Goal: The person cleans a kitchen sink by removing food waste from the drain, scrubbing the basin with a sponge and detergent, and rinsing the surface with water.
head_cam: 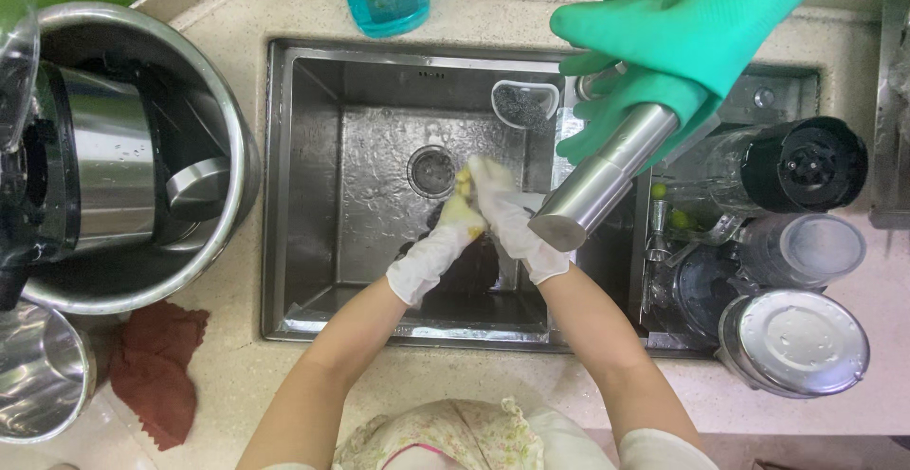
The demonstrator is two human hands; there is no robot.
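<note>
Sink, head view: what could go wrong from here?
1. Both hands, left and right, work a yellow sponge in wet white gloves; it could slip into the sink.
2. The faucet spout hangs just beside the right hand; a knock seems possible.
3. The crowded drying rack is close; splashes may reach it.

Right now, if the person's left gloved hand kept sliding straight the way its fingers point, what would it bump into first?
The left hand points up toward the right hand and already touches it over the sink. Past that, likely the faucet spout, though depth is unclear.
</note>
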